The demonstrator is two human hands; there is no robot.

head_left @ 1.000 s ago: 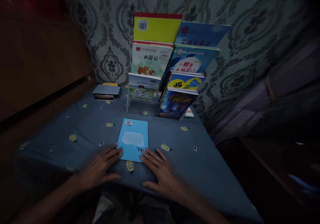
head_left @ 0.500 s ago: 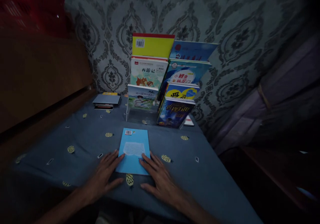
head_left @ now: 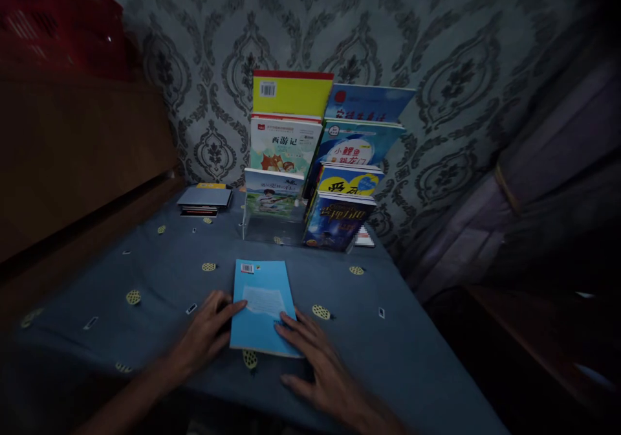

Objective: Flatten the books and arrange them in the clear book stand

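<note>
A light-blue book (head_left: 264,334) lies back cover up near the table's front edge, with a barcode at its top left corner. At its left side my left hand (head_left: 206,328) is closed on the edge, the index finger resting on the cover and the other fingers curled. My right hand (head_left: 315,357) lies over the book's lower right part, fingers stretched out and thumb apart, holding nothing. Beyond the book, a clear stand (head_left: 269,228) carries upright books, among them a white-and-green book (head_left: 286,147) and a dark-blue book (head_left: 337,224).
A small stack of books (head_left: 204,199) sits at the table's back left. Patterned blue cloth covers the table (head_left: 388,357). A wooden cabinet (head_left: 82,156) with a red basket (head_left: 63,27) on top stands left; a tied curtain (head_left: 485,208) hangs right.
My left fingers have gone from spread to curled at the book's left edge. The book has turned slightly and sits a little lower in view. The view has shifted slightly.
</note>
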